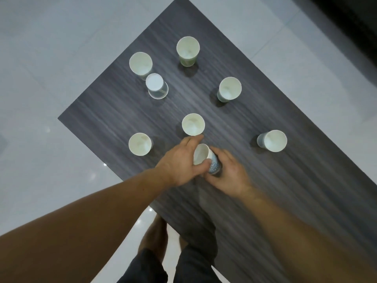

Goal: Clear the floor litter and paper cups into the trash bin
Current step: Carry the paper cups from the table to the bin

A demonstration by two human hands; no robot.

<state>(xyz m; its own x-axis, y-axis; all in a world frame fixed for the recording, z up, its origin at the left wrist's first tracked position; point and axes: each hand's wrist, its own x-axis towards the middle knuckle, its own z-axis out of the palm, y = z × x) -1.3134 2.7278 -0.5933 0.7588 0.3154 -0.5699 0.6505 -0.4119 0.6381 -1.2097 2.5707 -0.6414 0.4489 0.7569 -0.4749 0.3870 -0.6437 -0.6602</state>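
- My left hand (pixel 179 162): thumb and fingers pinch the rim of the held cup (pixel 201 155).
- My right hand (pixel 228 173): curled round its base; the cup is tilted, mouth facing left.
- Next cup (pixel 193 124): upright on the table (pixel 102 111), just beyond my left fingertips; left hand nearer.

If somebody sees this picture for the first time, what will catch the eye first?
First, two hands meeting over the dark wood-grain table: the left hand and the right hand together hold one tilted paper cup. Around them, other pale cups stand scattered on the tabletop; one at the far left, the upturned cup, is upside down.
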